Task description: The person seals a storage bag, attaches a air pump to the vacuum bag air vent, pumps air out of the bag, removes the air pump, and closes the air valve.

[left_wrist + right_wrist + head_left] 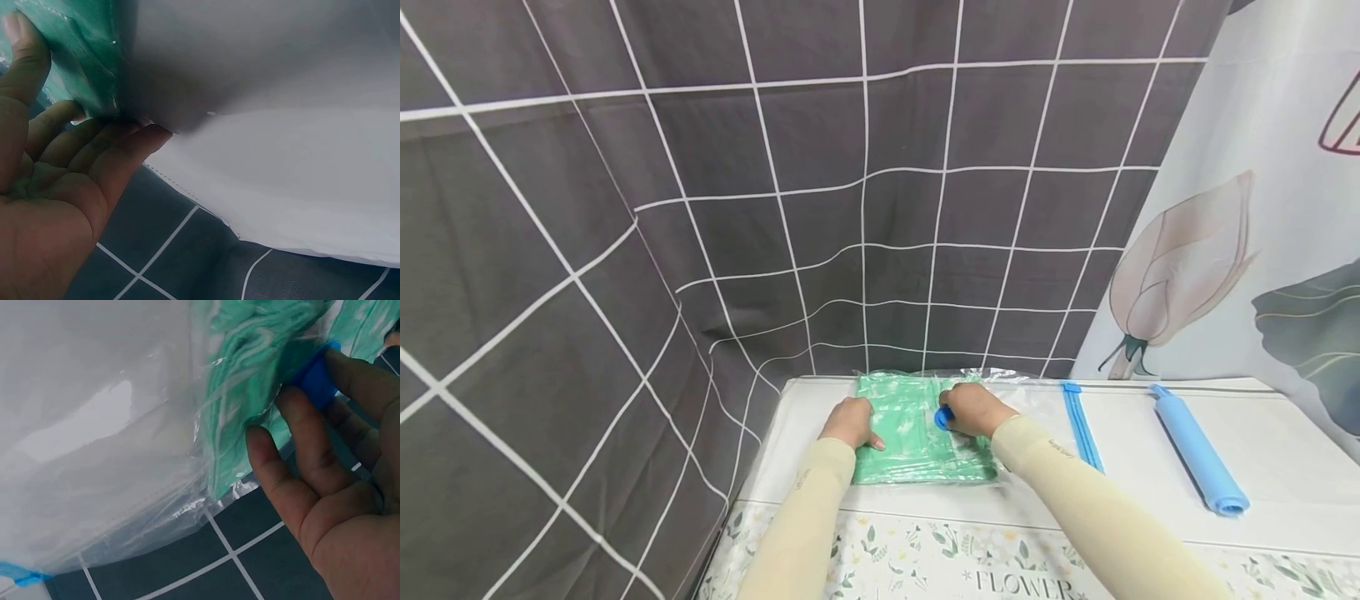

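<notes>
A clear plastic storage bag [1030,396] lies flat on the white tabletop with folded green cloth [898,425] inside it. My right hand [973,408] is over the bag and pinches a blue valve cap [317,380] between thumb and fingers. My left hand [850,423] rests at the left edge of the bag, its thumb [28,53] lying over the green part. The other fingers of that hand are loosely extended along the edge, touching it. Toward the right end of the bag runs a blue zip seal [1081,427].
A light blue cylinder [1198,454] with a spiral-looking end lies on the right of the white table surface [940,502]. Along the front hangs a floral-printed cover [955,542]. Dark gridded cloth [895,208] stands behind and at the left; a flower-printed curtain [1195,275] hangs at the right.
</notes>
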`<action>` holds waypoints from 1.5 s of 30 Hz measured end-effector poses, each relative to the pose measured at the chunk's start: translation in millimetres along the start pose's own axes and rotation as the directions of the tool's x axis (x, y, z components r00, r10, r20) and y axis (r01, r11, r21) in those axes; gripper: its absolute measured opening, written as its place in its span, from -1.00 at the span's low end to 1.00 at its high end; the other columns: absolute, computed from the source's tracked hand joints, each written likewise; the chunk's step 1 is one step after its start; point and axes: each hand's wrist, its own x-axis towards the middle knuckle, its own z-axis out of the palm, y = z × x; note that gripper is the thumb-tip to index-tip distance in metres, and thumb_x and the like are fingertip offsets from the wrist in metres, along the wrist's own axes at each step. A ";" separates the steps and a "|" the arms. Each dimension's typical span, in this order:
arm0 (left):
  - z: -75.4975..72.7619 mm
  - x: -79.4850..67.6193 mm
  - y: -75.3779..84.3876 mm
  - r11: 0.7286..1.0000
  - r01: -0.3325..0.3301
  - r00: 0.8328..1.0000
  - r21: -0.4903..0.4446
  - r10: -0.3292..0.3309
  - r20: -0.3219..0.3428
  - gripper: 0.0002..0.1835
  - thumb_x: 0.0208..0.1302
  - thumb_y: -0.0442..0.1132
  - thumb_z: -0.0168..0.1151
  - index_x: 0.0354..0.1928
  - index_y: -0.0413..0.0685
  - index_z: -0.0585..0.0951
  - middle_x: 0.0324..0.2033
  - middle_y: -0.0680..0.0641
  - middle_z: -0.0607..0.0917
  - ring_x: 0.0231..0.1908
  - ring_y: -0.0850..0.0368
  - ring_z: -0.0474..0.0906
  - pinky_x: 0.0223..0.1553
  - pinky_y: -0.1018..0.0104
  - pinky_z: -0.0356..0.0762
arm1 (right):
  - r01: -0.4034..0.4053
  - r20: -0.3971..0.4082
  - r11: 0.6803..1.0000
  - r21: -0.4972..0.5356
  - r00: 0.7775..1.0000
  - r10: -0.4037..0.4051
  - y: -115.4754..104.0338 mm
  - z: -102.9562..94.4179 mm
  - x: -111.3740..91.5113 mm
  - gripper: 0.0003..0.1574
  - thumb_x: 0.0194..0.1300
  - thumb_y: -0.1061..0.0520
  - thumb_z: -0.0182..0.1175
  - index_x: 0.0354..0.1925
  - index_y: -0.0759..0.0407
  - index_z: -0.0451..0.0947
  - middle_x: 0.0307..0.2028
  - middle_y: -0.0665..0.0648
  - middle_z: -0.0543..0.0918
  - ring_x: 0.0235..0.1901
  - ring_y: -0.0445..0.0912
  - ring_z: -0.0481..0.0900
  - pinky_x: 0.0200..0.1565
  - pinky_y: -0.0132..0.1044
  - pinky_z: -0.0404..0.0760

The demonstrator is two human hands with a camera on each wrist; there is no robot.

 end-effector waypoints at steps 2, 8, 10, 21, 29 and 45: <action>-1.2 -0.7 0.0 1.000 -0.001 1.000 0.004 0.001 -0.001 -0.47 -0.11 -0.12 0.82 -0.12 -0.25 0.82 -0.33 -0.11 0.80 -0.29 0.02 0.58 0.23 -0.08 0.81 | -0.016 0.023 0.999 0.035 1.000 0.015 -15.5 -23.3 -7.5 -0.78 0.40 0.19 0.60 -0.06 0.23 0.79 -0.28 0.16 0.82 -0.29 -0.01 0.72 -0.09 -0.01 0.87; -0.9 0.0 -1.4 1.000 0.009 1.000 0.011 -0.009 0.002 -0.47 -0.11 -0.12 0.82 -0.11 -0.26 0.81 -0.30 -0.13 0.82 -0.29 0.03 0.60 0.25 -0.09 0.81 | -0.021 -0.017 0.999 -0.036 1.000 0.020 -23.1 -27.6 -9.5 -0.72 0.45 0.11 0.58 -0.22 0.24 0.69 -0.37 0.18 0.77 -0.33 0.06 0.77 -0.14 0.00 0.89; 0.0 0.7 -1.6 1.000 0.012 1.000 0.009 -0.012 0.004 -0.46 -0.11 -0.13 0.82 -0.11 -0.27 0.81 -0.29 -0.15 0.82 -0.28 0.02 0.61 0.26 -0.10 0.81 | -0.038 -0.021 0.998 -0.048 0.999 0.037 -23.6 -26.0 -8.9 -0.65 0.48 0.04 0.56 -0.27 0.25 0.66 -0.41 0.20 0.76 -0.36 0.08 0.78 -0.16 0.03 0.89; 19.6 21.4 -20.1 1.000 -0.013 1.000 0.005 0.013 0.006 -0.40 -0.17 -0.04 0.85 -0.09 -0.19 0.81 -0.25 -0.09 0.83 -0.26 0.03 0.63 0.14 0.00 0.82 | -0.099 -0.056 0.993 -0.069 0.994 0.095 -26.2 -24.5 -8.8 -0.43 0.41 -0.18 0.60 -0.42 0.23 0.67 -0.51 0.19 0.76 -0.41 0.09 0.79 -0.14 0.02 0.91; 23.3 28.1 -23.0 0.999 -0.007 1.000 0.037 0.007 0.005 -0.41 -0.16 -0.04 0.86 -0.10 -0.18 0.81 -0.23 -0.12 0.83 -0.24 -0.03 0.65 0.16 -0.06 0.82 | -0.119 0.022 0.990 0.077 0.993 0.118 3.8 20.0 12.2 -0.32 0.35 -0.22 0.61 0.28 -0.02 0.64 -0.09 0.20 0.75 -0.25 0.07 0.74 -0.14 0.12 0.89; 46.6 49.9 -42.8 1.000 0.005 1.000 0.030 -0.005 -0.005 -0.34 -0.24 0.02 0.86 -0.05 -0.13 0.83 -0.22 -0.07 0.83 -0.23 0.05 0.66 0.24 -0.08 0.82 | 0.018 -0.060 0.999 -0.034 0.998 -0.020 -1.5 14.4 3.1 -0.65 0.39 0.11 0.64 -0.07 0.29 0.71 -0.29 0.22 0.74 -0.27 0.08 0.73 -0.21 0.09 0.89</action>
